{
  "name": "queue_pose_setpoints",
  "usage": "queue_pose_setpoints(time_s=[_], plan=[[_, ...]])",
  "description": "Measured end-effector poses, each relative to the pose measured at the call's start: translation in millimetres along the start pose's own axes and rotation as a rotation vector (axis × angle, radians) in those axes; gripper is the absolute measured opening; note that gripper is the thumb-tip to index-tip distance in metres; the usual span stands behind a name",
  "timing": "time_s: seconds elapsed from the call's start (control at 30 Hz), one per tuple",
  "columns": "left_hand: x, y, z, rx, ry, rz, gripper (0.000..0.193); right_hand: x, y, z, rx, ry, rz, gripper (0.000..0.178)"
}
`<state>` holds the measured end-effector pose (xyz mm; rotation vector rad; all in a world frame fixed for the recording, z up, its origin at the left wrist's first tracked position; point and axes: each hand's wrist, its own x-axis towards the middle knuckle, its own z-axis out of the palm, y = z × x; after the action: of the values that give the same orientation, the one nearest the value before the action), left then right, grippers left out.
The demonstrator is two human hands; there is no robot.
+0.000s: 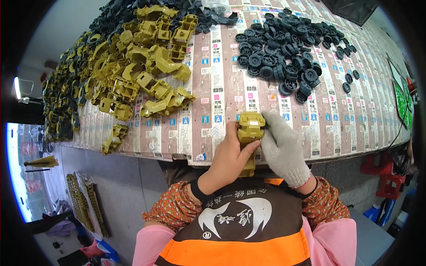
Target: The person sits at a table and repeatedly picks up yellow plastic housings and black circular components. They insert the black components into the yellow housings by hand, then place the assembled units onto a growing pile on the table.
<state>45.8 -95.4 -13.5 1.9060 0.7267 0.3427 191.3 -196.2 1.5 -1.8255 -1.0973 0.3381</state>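
Observation:
My bare left hand (227,157) grips an olive-yellow plastic toy car body (251,126), thumb across its near side and fingers along its left. The piece is held in front of my apron at the table's near edge, its lower end hanging toward my lap. My right hand (284,146), in a grey-white knitted glove, is closed against the body's right side; its fingertips are partly hidden. Beyond my hands to the left lies a heap of similar olive-yellow toy car bodies (153,62). To the right is a pile of black toy wheels (284,48).
The table (213,142) is covered with printed cardboard sheets. Mixed black and olive parts (62,102) heap along its far left. A single body (114,138) lies near the front edge. At right are a green panel (401,99) and, below the tabletop, red stools (390,173).

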Motion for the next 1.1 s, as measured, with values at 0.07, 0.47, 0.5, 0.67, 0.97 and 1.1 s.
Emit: queue_pose_setpoints(time_s=[0.07,0.47,0.5,0.67,0.97,1.1], plan=[[-0.7,-0.9,0.6,0.027,-0.027,0.036,0.056,2.2,-1.5,-7.0,-0.001,-0.047,0.030,0.032],[11.7,10.7,1.2,0.009,-0.156,0.113,0.056,36.6,-1.7,-53.4,-0.062,-0.308,0.156,0.024],[13.8,7.9,4.3,-0.071,-0.133,0.143,0.056,47.2,-2.3,-60.8,-0.071,-0.267,0.136,0.022],[23.7,1.5,1.2,-0.426,-0.099,-0.032,0.054,109.9,43.0,-99.2,-0.754,0.135,-0.127,0.014],[24.8,-14.3,-16.1,-0.555,-0.057,-0.126,0.052,125.9,66.6,-108.2,-1.049,-0.100,-0.242,0.020],[27.4,-14.0,-10.5,-0.736,-0.020,-0.140,0.054,114.0,47.6,-117.4,-0.942,0.126,-0.170,0.016]])
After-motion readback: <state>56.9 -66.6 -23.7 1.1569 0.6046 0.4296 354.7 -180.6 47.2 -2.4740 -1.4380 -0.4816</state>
